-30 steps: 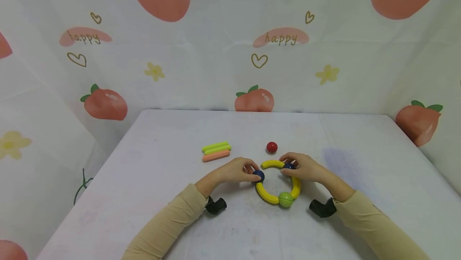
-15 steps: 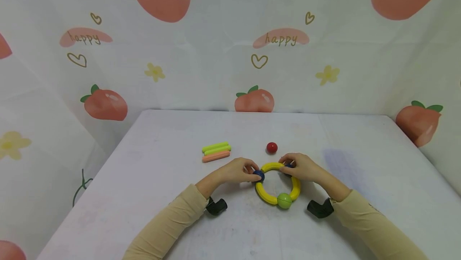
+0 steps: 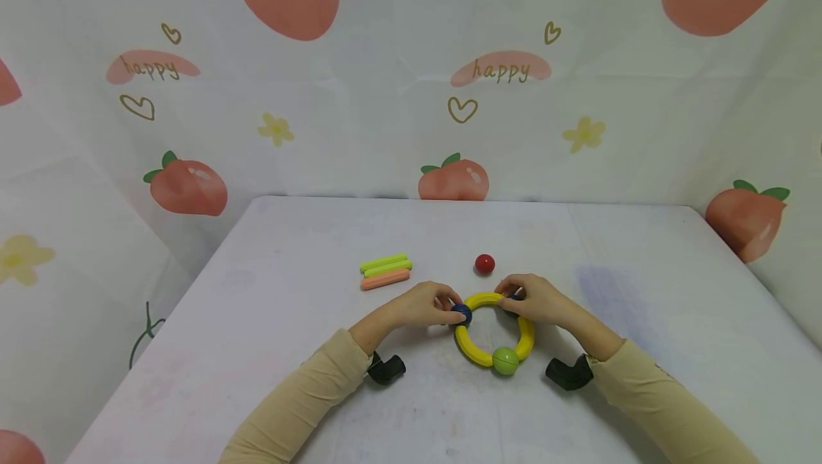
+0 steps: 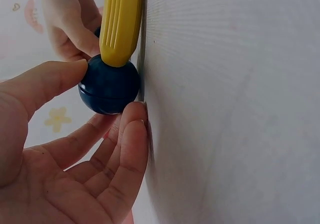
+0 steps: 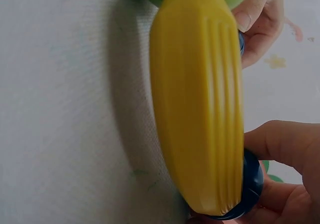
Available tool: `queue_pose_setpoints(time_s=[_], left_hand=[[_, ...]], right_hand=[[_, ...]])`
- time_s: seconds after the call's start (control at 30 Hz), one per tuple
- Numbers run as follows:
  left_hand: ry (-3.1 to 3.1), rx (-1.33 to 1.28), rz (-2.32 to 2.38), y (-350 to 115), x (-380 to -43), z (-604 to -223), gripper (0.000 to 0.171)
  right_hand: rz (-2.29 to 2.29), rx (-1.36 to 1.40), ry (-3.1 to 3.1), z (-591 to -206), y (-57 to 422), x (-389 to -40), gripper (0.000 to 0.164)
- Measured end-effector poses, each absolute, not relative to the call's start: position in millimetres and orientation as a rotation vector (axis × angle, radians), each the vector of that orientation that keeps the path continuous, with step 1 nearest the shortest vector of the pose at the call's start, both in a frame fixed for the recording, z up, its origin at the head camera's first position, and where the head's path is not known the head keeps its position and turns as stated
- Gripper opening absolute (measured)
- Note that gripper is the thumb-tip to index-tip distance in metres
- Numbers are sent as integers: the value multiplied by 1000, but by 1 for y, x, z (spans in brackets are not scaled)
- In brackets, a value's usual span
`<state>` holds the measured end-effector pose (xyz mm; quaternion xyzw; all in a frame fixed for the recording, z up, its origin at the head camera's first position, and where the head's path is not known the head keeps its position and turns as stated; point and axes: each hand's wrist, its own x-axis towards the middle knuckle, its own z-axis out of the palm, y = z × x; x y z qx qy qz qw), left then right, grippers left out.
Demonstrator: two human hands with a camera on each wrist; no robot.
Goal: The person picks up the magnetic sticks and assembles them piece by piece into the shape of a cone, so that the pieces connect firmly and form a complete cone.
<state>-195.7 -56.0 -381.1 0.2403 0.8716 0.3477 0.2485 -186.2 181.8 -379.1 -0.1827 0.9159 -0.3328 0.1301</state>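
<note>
A ring of curved yellow rods and balls lies on the table in the head view. My left hand pinches the dark blue ball on its left between thumb and fingers. On the ring's upper right, my right hand grips a second dark blue ball, mostly hidden by the fingers. The far yellow rod spans between these two balls and appears to touch both. A left yellow rod and a right yellow rod meet at the green ball nearest me.
Behind the ring sits a red ball. Two yellow-green sticks and an orange stick lie side by side to the far left of it. A patterned cloth hangs behind the white table.
The right side of the ring has shifted slightly left with my right hand. The far yellow rod's left end has closed its gap to the left blue ball. My left hand stays in place.
</note>
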Motion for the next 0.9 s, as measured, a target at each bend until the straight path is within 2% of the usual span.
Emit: queue_pose_setpoints(time_s=[0.27, 0.67, 0.9], left_hand=[[2377, 621, 946, -58, -197, -381, 33], [2394, 561, 972, -66, -204, -380, 33], [2416, 499, 1031, -69, -212, -379, 33]], right_hand=[[-954, -584, 2641, -383, 185, -190, 27], [-909, -821, 2430, -379, 200, -187, 74], [-897, -852, 2438, -380, 199, -187, 76]])
